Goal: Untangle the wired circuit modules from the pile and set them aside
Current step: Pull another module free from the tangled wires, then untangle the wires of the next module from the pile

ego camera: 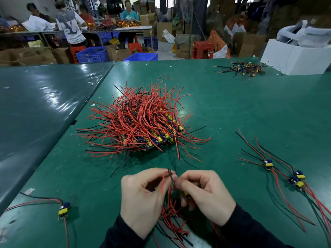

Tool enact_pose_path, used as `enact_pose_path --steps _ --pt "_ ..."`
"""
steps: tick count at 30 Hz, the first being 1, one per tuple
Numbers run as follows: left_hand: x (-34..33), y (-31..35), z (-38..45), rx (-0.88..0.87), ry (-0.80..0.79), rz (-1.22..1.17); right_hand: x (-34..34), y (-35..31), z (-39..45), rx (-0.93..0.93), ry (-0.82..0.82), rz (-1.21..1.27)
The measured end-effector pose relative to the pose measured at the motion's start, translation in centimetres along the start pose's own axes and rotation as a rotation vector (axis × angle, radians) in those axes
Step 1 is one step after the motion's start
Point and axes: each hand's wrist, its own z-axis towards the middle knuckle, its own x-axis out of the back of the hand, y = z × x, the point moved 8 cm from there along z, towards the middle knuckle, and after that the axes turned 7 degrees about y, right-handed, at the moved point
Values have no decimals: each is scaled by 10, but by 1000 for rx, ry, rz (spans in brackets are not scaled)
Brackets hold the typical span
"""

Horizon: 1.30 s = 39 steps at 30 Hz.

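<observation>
A big pile of circuit modules (141,122) with red and black wires lies mid-table on the green mat. Near the front edge my left hand (141,197) and my right hand (204,194) both grip a tangled bunch of wired modules (170,210); its red and black wires hang down between my wrists. Fingertips of both hands pinch wires at the top of the bunch. Three separated modules (286,172) lie at the right with their wires spread out. One single module (64,209) lies at the front left.
A small heap of cut wires and parts (245,68) sits at the far right beside a white box (295,58). A second, glossy table (35,104) adjoins on the left. Beyond the table are blue crates, red stools, cartons and several people at another bench.
</observation>
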Motion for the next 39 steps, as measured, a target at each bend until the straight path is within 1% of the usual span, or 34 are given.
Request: enact_pose_path --steps 1,2,5,6,9,11,12,15,16,20,23,26,28,31,35,37,39 --pt "-1 0 0 8 -2 -1 2 0 0 14 14 -13" --pt "-1 -5 1 63 -6 -36 2 -2 -1 39 21 -25" --pt "-5 -26 2 369 -22 -313 -4 -9 -4 116 -18 -44" --pt "-6 -28 1 409 -32 -351 -7 -9 -6 124 -37 -43" --pt "-6 -25 2 340 -44 -271 -10 -7 -7 142 -55 -77" --pt "-6 -24 2 337 -47 -269 -8 -8 -6 153 -39 -73" --pt "-8 -25 2 382 -54 -316 -7 -8 -5 154 -22 -58" --pt "-18 -35 -5 603 -128 -515 0 -6 -1 142 48 -5" --pt "-19 -36 -6 622 -138 -531 1 -6 -1 136 57 11" --pt "-14 -29 -2 503 -82 -438 0 -4 0 108 55 37" --pt "-5 -30 4 506 2 -488 -4 -4 -2 83 37 45" --pt "3 -32 7 522 75 -544 -12 -7 -6 103 -24 46" --pt "2 -31 6 551 56 -566 -13 -10 -7 123 -39 44" --pt "0 -34 7 649 17 -670 -11 -11 -8 152 -31 14" --pt "6 -43 10 744 80 -773 -21 -15 -14 233 -85 -58" --pt "5 -43 9 787 87 -829 -21 -22 -16 299 -81 -104" --pt "6 -42 12 797 107 -891 -17 -27 -16 322 -59 -114"
